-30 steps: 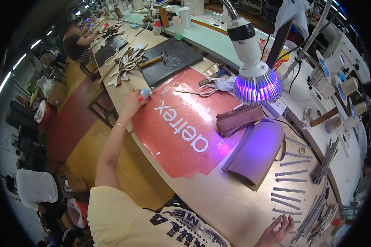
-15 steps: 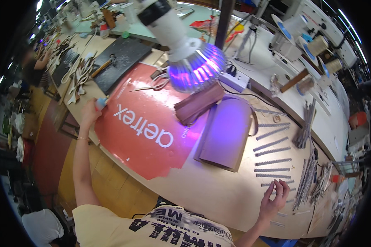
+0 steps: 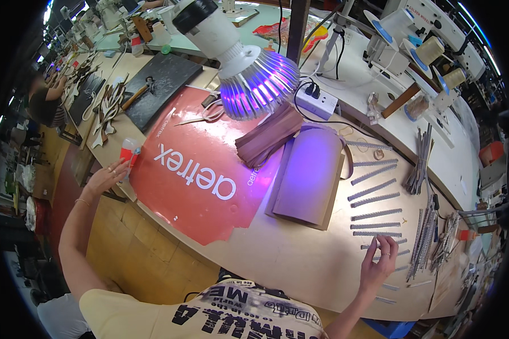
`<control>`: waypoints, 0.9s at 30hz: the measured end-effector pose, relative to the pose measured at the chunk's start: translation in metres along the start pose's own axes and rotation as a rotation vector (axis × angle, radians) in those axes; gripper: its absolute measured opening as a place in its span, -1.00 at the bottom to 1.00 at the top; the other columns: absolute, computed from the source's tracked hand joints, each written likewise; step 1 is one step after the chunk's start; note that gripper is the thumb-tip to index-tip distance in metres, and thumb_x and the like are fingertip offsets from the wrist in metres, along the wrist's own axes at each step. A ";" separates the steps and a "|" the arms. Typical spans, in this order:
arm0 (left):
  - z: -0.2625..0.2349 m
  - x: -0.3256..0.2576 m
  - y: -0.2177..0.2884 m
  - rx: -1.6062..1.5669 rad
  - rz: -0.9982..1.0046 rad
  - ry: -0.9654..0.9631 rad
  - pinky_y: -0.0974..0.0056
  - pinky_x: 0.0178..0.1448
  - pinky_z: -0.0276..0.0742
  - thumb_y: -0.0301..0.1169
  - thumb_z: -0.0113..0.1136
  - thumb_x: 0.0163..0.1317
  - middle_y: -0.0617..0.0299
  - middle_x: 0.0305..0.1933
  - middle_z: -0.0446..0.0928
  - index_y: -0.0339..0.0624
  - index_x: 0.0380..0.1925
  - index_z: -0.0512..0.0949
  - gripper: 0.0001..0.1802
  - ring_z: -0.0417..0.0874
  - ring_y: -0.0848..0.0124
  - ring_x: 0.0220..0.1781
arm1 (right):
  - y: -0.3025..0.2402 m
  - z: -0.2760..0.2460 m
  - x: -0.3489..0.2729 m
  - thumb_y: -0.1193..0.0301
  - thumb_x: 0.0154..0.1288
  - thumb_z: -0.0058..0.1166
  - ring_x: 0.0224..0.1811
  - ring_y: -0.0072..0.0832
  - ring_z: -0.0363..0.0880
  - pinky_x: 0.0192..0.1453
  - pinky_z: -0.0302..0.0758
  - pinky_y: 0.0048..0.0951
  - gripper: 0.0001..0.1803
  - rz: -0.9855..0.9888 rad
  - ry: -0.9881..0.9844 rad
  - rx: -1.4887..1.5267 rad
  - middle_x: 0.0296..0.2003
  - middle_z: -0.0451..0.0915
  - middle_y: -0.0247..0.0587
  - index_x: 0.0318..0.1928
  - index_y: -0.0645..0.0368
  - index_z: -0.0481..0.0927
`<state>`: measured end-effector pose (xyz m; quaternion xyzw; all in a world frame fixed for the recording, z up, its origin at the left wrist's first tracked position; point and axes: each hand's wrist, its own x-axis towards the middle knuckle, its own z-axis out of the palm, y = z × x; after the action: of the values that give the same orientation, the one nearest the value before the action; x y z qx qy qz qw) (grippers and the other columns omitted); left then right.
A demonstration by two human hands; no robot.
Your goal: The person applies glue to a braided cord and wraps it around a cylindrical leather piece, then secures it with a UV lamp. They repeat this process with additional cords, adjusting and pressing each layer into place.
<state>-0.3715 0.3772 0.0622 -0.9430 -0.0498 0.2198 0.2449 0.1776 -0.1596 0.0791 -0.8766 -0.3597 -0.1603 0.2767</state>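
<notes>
At the table's left edge my left hand (image 3: 108,176) is open, fingers stretched out. Just beyond its fingertips stands a small clear bottle (image 3: 128,148) with a red band; a small blue part shows beside it. My right hand (image 3: 379,263) is over a row of short grey braided strips (image 3: 376,199) on the right of the table. Its fingers are bent, with thumb and fingertips close together. Anything between them is too small to make out. A red printed sheet (image 3: 192,164) covers the middle-left, and a curved brown panel (image 3: 311,175) stands right of it.
A lamp (image 3: 257,85) with purple light hangs over the table (image 3: 277,265). Behind the sheet lie scissors (image 3: 201,117), a folded maroon piece (image 3: 268,135) and a black board (image 3: 164,85) with a hammer (image 3: 138,93). Strip bundles (image 3: 421,161) and a power strip (image 3: 318,103) are at the right.
My left hand has let go of the bottle and drawn back toward me. My right hand stays over the strips, its fingers drawn closer together. The view has shifted slightly.
</notes>
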 end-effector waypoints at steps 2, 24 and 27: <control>-0.011 -0.006 -0.007 -0.038 0.016 -0.118 0.22 0.53 0.25 -0.47 0.18 0.10 0.11 0.53 0.10 -0.14 0.16 0.41 -0.46 0.16 0.15 0.55 | -0.002 0.002 0.000 0.64 0.23 0.18 -0.15 -0.18 0.61 -0.16 0.55 -0.26 -0.82 0.005 -0.007 0.008 -0.18 0.57 -0.08 -0.14 0.25 0.62; -0.261 0.422 0.105 -1.138 -0.241 0.738 0.06 0.01 0.51 -0.32 0.28 0.18 0.06 -0.15 0.49 -0.13 -0.05 0.62 -0.67 0.57 0.08 -0.03 | -0.081 0.025 0.039 0.51 0.24 0.23 -0.05 -0.22 0.58 0.04 0.51 -0.28 -0.79 0.175 -0.221 0.413 -0.14 0.56 -0.08 -0.10 0.24 0.62; -0.258 0.432 0.109 -1.102 -0.219 0.678 0.06 -0.02 0.53 -0.35 0.28 0.16 0.08 -0.14 0.48 -0.07 -0.05 0.62 -0.68 0.58 0.09 -0.05 | -0.079 0.049 0.069 0.49 0.28 0.21 -0.13 -0.37 0.57 -0.13 0.47 -0.37 -0.80 0.045 -0.213 0.485 -0.18 0.59 -0.19 -0.08 0.19 0.61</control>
<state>0.1280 0.2556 0.0433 -0.9369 -0.1708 -0.1737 -0.2509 0.1719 -0.0466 0.1026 -0.8044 -0.3950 0.0300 0.4428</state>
